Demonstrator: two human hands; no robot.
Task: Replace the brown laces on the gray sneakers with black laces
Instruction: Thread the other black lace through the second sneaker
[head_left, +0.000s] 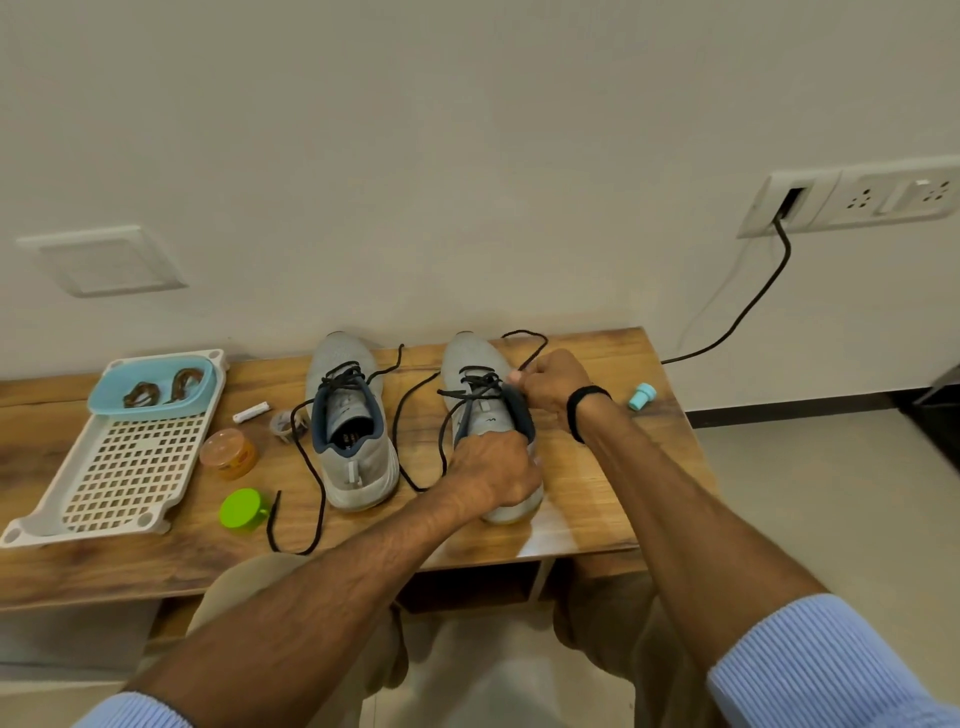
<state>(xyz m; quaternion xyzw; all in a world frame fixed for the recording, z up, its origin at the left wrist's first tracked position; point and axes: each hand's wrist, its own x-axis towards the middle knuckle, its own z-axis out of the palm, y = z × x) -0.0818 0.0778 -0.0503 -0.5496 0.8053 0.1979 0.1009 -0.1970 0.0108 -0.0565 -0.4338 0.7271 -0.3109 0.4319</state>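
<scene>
Looking down from the head view, the right hand (553, 387) is curled tight, pinching the black lace (475, 387) just beside the top eyelets of the gray sneaker (470, 356). The lace's free length loops away beyond that hand, toward the wall. The sneaker's long axis runs straight away from the person, heel nearest. The left hand (496, 467) grips the heel collar and pins the shoe to the surface (597, 467). Its forearm crosses in from the left, while the right wrist is bent inward over the shoe's side. The right hand is the nearer one for drawing the lace through, probably outward. Left of both hands stands the other sneaker (340, 364), loosely laced in black. Farther left, the brown laces (161, 387) lie in a blue tray (150, 408).
</scene>
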